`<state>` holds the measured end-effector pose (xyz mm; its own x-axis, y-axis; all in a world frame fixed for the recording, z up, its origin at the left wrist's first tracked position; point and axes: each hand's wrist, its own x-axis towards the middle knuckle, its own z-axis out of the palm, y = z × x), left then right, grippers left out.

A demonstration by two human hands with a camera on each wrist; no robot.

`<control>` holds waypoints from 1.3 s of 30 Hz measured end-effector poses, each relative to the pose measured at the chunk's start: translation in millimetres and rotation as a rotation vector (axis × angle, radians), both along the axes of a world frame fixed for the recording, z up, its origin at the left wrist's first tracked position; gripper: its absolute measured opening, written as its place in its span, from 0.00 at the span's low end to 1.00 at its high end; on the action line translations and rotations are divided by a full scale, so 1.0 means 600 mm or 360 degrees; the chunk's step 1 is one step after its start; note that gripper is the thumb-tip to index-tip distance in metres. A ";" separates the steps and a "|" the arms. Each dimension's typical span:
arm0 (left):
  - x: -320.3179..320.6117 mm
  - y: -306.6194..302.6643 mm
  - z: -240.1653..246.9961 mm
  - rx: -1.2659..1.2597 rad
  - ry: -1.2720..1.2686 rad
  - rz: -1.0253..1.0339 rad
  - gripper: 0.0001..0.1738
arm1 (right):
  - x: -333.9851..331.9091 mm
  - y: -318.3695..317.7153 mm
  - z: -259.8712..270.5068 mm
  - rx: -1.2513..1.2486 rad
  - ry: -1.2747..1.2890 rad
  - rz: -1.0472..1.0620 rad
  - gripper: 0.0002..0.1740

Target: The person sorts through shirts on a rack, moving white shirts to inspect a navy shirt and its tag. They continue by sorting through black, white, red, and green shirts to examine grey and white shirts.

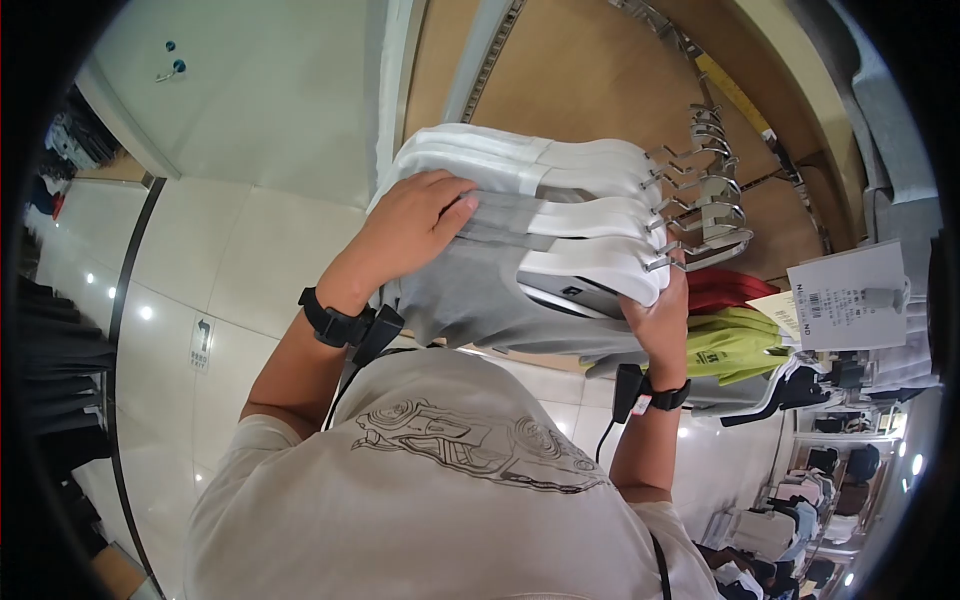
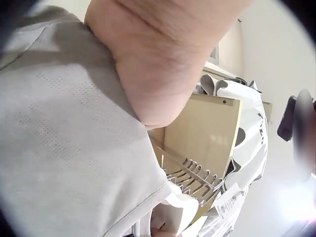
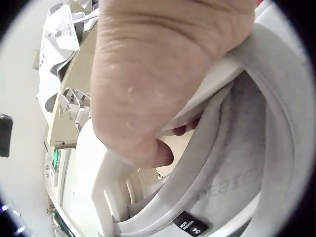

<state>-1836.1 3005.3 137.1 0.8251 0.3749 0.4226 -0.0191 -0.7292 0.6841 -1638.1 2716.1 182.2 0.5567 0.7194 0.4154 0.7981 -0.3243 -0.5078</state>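
Observation:
Several white hangers (image 1: 595,217) with grey shirts (image 1: 440,290) hang side by side in the head view, lighter garments at the far end. My left hand (image 1: 410,225) grips the shirts at the shoulders, fingers over the top and thumb on the near side; in the left wrist view its heel lies against grey fabric (image 2: 74,128) and its fingers are hidden. At the hook end, my right hand (image 1: 660,315) holds the hangers near the collars. The right wrist view shows its thumb curled by the hangers (image 3: 106,192), fingertips partly behind them, above a shirt's black neck label (image 3: 192,224).
Metal hooks (image 1: 715,200) line a display rail before a wooden panel (image 1: 570,80). A white price tag (image 1: 850,300), a lime green shirt (image 1: 735,345) and a red garment (image 1: 725,288) hang at the right. Dark clothes (image 1: 60,340) line the far left, beyond a tiled floor (image 1: 250,240).

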 end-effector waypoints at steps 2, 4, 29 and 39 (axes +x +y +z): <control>0.000 -0.006 0.011 0.0074 0.0050 0.0006 0.23 | -0.003 0.003 -0.006 0.0060 -0.0084 -0.0032 0.48; 0.003 -0.015 0.026 0.0150 0.0097 0.0001 0.26 | -0.004 0.004 -0.006 0.0086 0.0060 0.0008 0.49; 0.056 -0.061 0.060 0.0488 -0.0070 -0.0274 0.46 | 0.123 -0.067 -0.005 0.0040 0.1772 0.0470 0.36; 0.054 -0.076 0.054 0.0442 -0.0113 -0.0202 0.43 | 0.082 -0.044 0.004 0.0106 0.1077 0.0200 0.15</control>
<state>-1803.7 2959.8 169.4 0.8228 0.1331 0.5525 -0.1623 -0.8767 0.4529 -1588.6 2689.8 184.5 0.6231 0.7804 0.0518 0.3282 -0.2008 -0.9230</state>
